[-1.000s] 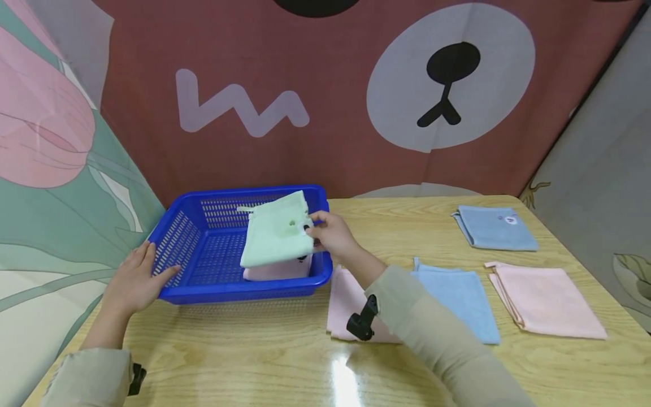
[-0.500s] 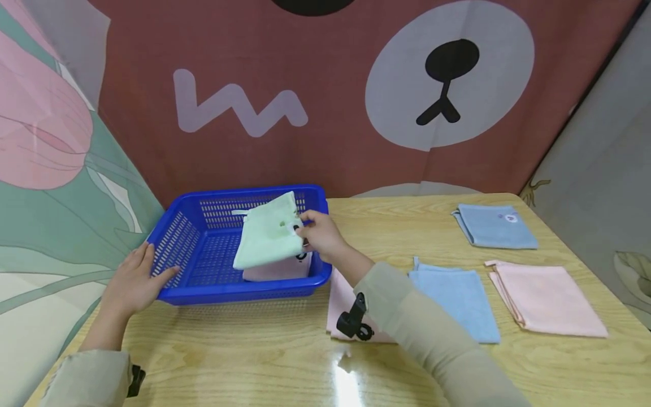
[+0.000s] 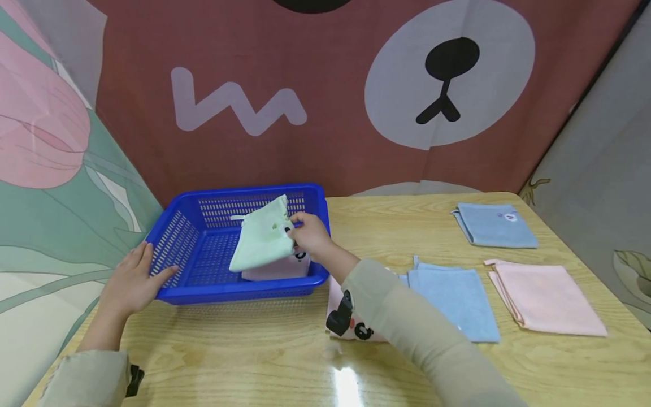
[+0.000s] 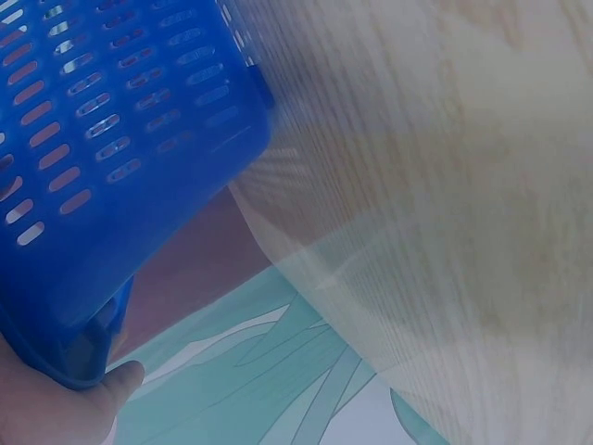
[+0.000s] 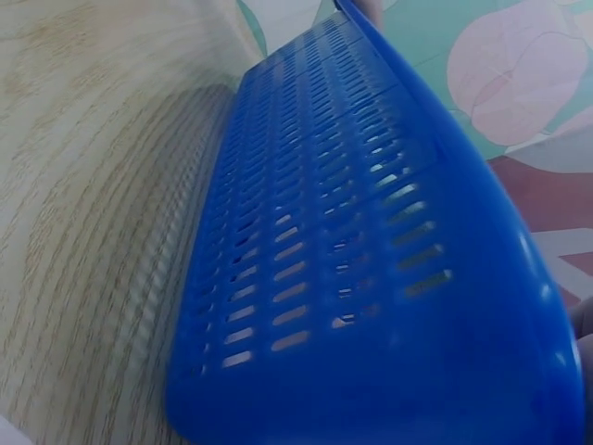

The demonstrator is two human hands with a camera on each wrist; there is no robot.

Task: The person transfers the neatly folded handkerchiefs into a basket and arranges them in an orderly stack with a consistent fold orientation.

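**Green cloth in pinch over basket, right half**

Step in hand looks like laying the green cloth (image 3: 261, 237) into the basket (image 3: 234, 291). Right hand (image 3: 309, 234) pinches it by the right edge; cloth is tilted, free side drooping left. Directly below: inner pink cloth (image 3: 277, 269), partly covered. Can't tell if the two touch. Wrist views show neither cloth well enough to settle it.

Left hand (image 3: 131, 280) holds the basket's left end, thumb over the rim, fingers outside. Good brace; keep it light so the basket doesn't slide or tip.

To do it well: let the low left side land first, square it to the pink one, then lower the pinched edge and release. Dropping it from the tilt would likely skew the folds. Loop (image 3: 237, 217) sticks out at the back left; watch it doesn't tuck under.

Edges/room: right forearm crosses the right rim, so lift before pulling back. Sleeve (image 3: 407, 316) and wrist cam (image 3: 339, 314) sit over the near pink cloth (image 3: 337, 299); a low exit could drag it. Basket's left half shows bare floor, so spare room there. Backdrop (image 3: 229, 161) close behind; little slack that way. Table (image 3: 229, 356) is open in front.
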